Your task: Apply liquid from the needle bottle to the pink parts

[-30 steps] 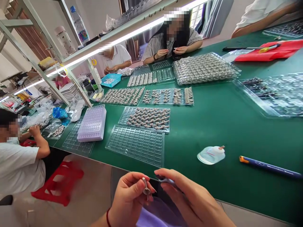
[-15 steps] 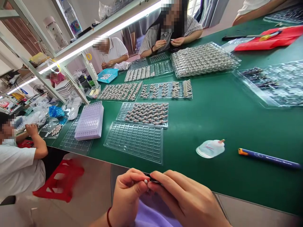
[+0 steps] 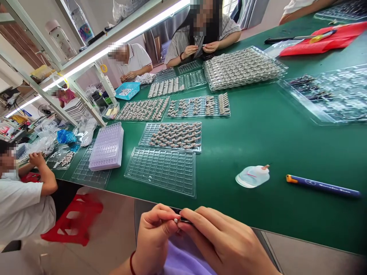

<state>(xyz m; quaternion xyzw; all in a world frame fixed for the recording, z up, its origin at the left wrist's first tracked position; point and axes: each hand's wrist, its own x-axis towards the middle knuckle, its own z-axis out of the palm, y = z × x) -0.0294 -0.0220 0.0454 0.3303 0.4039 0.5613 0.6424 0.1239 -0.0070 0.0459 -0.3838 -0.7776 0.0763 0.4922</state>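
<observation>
Close to my body, in front of the table edge, my two hands meet at the fingertips. My left hand (image 3: 155,235), with a dark red band at the wrist, pinches a small white piece (image 3: 176,220) between thumb and forefinger. From the right, my right hand (image 3: 222,238) closes on a thin black tool (image 3: 186,220) whose tip is at the white piece. Fingers hide most of that tool, so its kind does not show. Beyond the hands lies a clear plastic tray (image 3: 162,172) with rows of shallow pockets.
Behind it, another tray (image 3: 175,135) carries small metallic parts. A stack of lilac trays (image 3: 106,147) stands left. On the right lie a small translucent bottle (image 3: 252,177) and a blue pen (image 3: 323,187). A stack of filled trays (image 3: 243,68) sits farther back. Several people work around the green table (image 3: 258,137).
The view has shifted slightly, so the table things sit a little farther left and higher. My hands keep nearly the same pose and hold on the white piece and black tool.
</observation>
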